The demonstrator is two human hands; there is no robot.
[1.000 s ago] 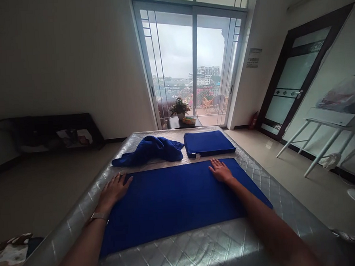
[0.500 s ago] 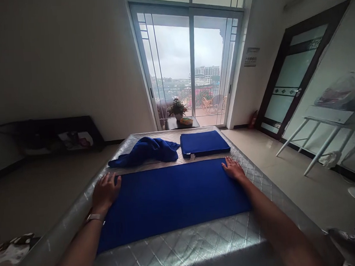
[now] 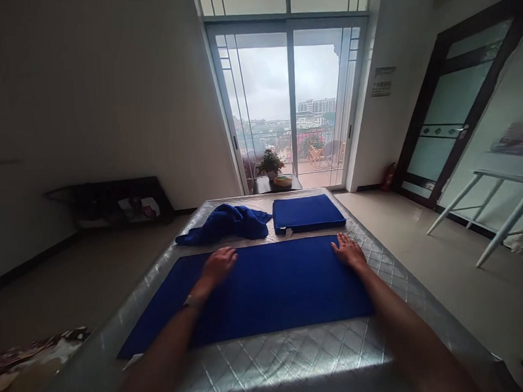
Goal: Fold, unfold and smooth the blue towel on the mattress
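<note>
A blue cloth lies spread in a long flat strip across the mattress in front of me. My left hand is over its far edge, left of the middle, fingers together and loosely stretched; whether it touches the cloth is hard to tell. At the far right corner my right hand rests flat with fingers apart. Beyond the strip sit a crumpled blue cloth on the left and a neatly folded blue stack with a white tag on the right.
Past the mattress stands a small dark table with a potted plant, before a sliding glass door. A dark low rack is by the left wall. To the right are a pale-legged stool and a red extinguisher.
My left hand has moved right from the cloth's left end to over its far edge. The left end now shows fully. My right hand stays at its corner. The view has shifted slightly left.
</note>
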